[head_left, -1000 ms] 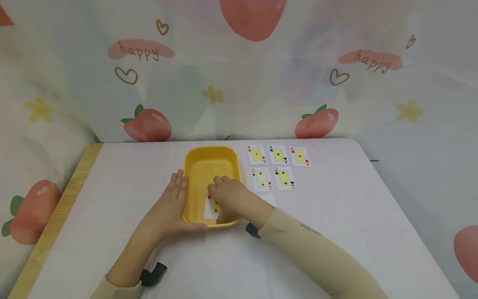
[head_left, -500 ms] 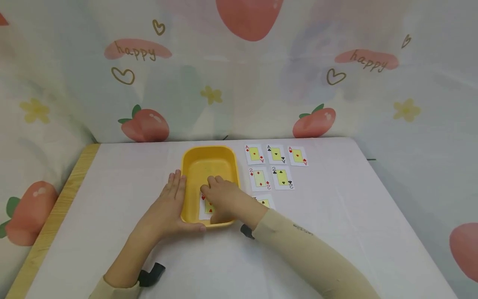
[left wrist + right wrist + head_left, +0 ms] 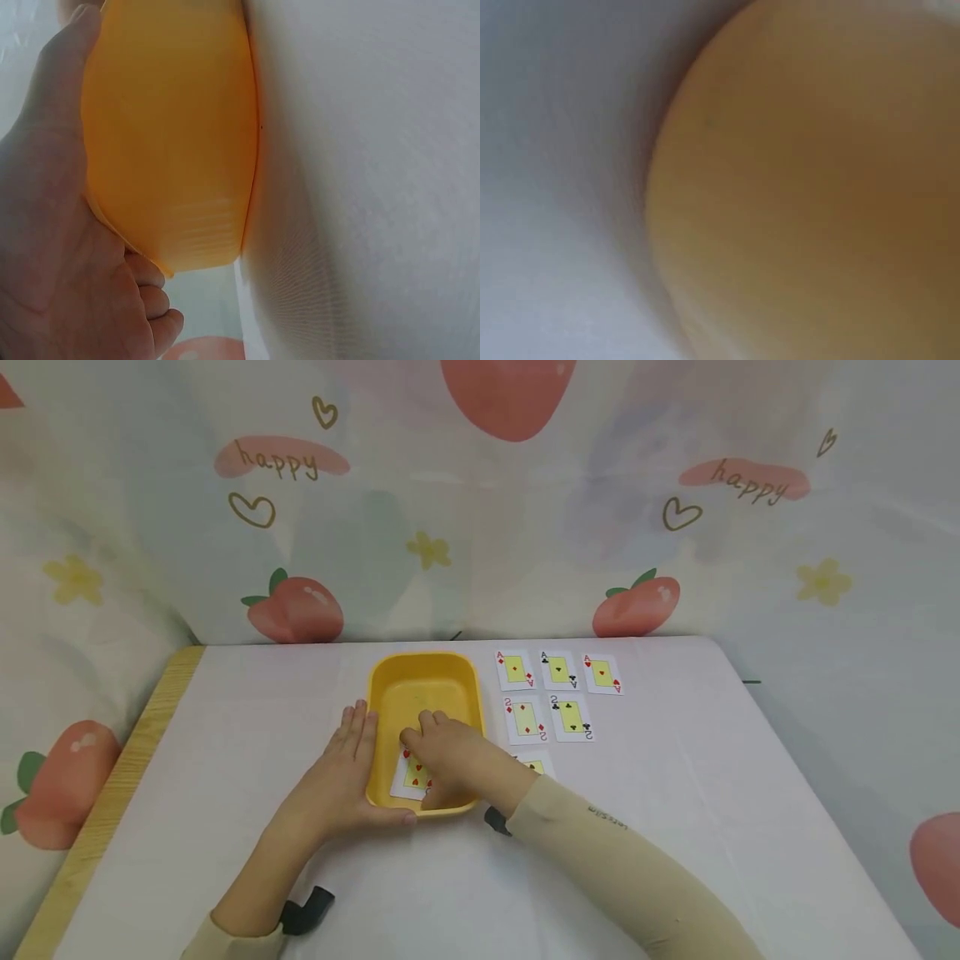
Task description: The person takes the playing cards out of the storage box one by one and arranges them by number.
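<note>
My left hand (image 3: 341, 768) lies with straight fingers along the left side of a yellow plastic tub (image 3: 380, 693), its thumb at the front rim. In the left wrist view the palm and thumb touch the tub's wall (image 3: 172, 135). Inside the tub, my right hand (image 3: 446, 756) holds a hearts playing card (image 3: 412, 774) between curled fingers and thumb. The hand covers part of the card, so its number cannot be read. In the right wrist view only the blurred tub (image 3: 802, 187) shows, without the hand.
Right of the tub, playing cards lie face up in rows: ace of diamonds (image 3: 514, 670), ace of clubs (image 3: 558, 670), ace of hearts (image 3: 602, 674), two of diamonds (image 3: 526, 720) and two of clubs (image 3: 572, 718). Another card (image 3: 534, 763) is partly hidden by my right forearm.
The right hand has shifted slightly left inside the tub. The hearts card has moved left with it and now sits at a slant. My left hand stays at the tub's side.
</note>
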{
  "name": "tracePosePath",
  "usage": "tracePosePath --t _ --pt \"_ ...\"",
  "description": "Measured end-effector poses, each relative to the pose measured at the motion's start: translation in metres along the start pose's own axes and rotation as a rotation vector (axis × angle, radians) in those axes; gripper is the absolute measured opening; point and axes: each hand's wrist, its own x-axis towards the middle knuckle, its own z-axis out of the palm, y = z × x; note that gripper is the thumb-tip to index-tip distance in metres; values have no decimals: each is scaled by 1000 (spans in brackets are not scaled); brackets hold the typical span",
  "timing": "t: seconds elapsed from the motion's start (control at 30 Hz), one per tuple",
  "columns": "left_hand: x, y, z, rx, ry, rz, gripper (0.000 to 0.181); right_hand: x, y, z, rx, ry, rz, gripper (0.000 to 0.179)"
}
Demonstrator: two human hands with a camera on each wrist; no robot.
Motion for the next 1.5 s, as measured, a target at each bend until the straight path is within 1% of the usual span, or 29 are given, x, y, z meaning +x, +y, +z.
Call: tracePosePath --t 0.13,0.27,0.37,0.5,0.57,0.63,0.7,0.8,0.93,1.07,1.17,1.27,1.37,1.5 --pt "2 2 0 1 -1 -1 145 -4 7 -3 -4 14 6 99" --pt "4 4 0 7 -10 -2 146 -15 17 -13 21 55 -3 101" --pt "5 6 -1 -2 -19 -7 146 -31 26 -24 72 117 1 98" --pt "4 6 -2 -10 -29 -22 147 -58 41 -33 141 206 29 93" --pt "4 6 -3 -10 -31 -27 148 -72 50 -35 169 230 44 91" --pt "3 5 -4 -8 -31 -31 149 -86 60 -33 182 234 58 90" --pt "2 4 -4 -7 -32 -33 149 -97 69 -29 186 227 77 89" --pt "1 4 -5 -5 -37 -33 150 -114 84 -18 177 198 106 89" --pt "2 5 -4 -7 -41 -28 149 -135 102 3 157 155 148 89" --pt "1 7 -3 -5 -41 -29 149 -152 116 24 183 120 194 88" --pt "-1 7 -3 -4 -39 -30 148 -159 123 38 200 107 224 87" --pt "-1 7 -2 -4 -36 -34 148 -163 128 46 208 95 244 84" --pt "-1 6 -1 4 -30 -31 149 -166 132 51 229 87 263 80" --pt "0 3 0 22 -21 -20 149 -172 135 53 265 82 312 75"
